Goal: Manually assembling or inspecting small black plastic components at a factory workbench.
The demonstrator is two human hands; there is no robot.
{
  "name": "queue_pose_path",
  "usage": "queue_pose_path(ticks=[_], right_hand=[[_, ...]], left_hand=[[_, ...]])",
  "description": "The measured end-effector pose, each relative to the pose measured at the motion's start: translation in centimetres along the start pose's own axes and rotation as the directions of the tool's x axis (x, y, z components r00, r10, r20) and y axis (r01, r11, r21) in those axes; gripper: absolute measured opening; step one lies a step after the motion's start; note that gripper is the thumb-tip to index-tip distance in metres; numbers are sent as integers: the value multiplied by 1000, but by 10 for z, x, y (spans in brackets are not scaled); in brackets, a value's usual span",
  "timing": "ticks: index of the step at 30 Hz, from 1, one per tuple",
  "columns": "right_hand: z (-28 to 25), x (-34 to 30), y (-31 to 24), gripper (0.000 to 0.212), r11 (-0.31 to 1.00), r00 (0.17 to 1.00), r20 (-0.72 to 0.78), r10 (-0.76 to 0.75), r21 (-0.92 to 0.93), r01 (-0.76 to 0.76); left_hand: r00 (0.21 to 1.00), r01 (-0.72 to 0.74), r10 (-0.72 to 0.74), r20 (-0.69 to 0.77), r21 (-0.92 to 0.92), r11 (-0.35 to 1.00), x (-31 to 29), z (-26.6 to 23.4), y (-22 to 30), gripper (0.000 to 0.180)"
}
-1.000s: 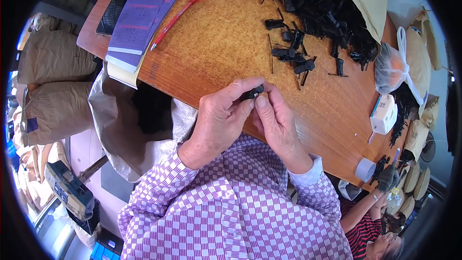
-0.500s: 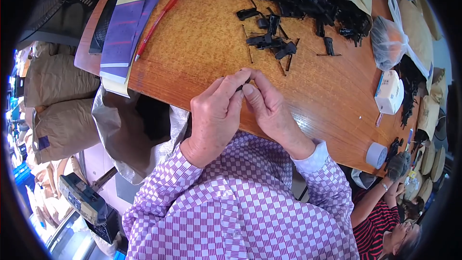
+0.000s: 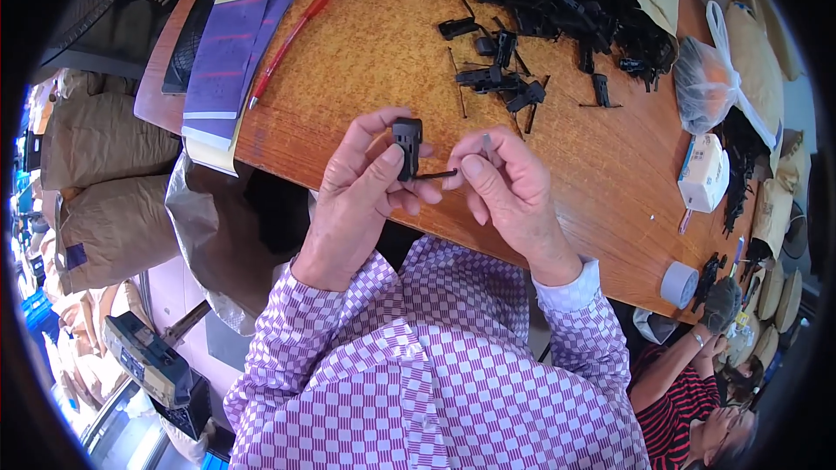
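My left hand (image 3: 361, 187) grips a small black plastic clip (image 3: 407, 144) upright between thumb and fingers, above the near edge of the wooden table (image 3: 366, 61). A thin black pin (image 3: 435, 175) sticks out sideways from the clip toward my right hand (image 3: 509, 191). That hand pinches a small grey metal piece (image 3: 486, 146) between thumb and forefinger, close beside the clip. Both sleeves are purple-and-white checked.
A heap of black plastic parts (image 3: 557, 0) lies at the far side, with loose parts (image 3: 501, 78) nearer. A red pen (image 3: 290, 43) and purple notebooks (image 3: 231, 52) lie left. A plastic bag (image 3: 705, 83), white box (image 3: 705, 172) and tape roll (image 3: 679, 284) sit right. Another person (image 3: 697, 392) is at lower right.
My hands were pressed together over the clip; now they have drawn apart, the left keeping the clip with its pin, the right holding the small metal piece.
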State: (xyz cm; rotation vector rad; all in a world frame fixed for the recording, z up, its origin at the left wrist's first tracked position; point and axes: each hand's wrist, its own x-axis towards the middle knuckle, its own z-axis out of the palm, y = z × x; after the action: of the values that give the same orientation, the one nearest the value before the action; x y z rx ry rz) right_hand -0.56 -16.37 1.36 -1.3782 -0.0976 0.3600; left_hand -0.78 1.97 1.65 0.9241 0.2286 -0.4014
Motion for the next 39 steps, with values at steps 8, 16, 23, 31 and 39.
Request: queue_pose_path(ticks=[8,16,23,31,39], right_hand=[[16,10,-4,20,997,992,109,-57,-52,63],[19,25,-5,20,986,990,84,114,109,-123],[18,19,-3,14,990,987,76,140,-22,-138],[15,-4,1,23,971,995,-64,73,-224,-86],[11,-12,7,25,952,1000,-8,11,-304,-13]], left_hand=[[998,10,-1,62,-148,989,0,-16,1,36],[991,16,-16,132,3,1000,-6,-20,4,40],[940,-308,206,273,412,857,-8,-17,-6,47],[956,-241,91,280,564,790,-6,-2,-7,44],[936,-312,113,334,636,706,1,3,-13,37]])
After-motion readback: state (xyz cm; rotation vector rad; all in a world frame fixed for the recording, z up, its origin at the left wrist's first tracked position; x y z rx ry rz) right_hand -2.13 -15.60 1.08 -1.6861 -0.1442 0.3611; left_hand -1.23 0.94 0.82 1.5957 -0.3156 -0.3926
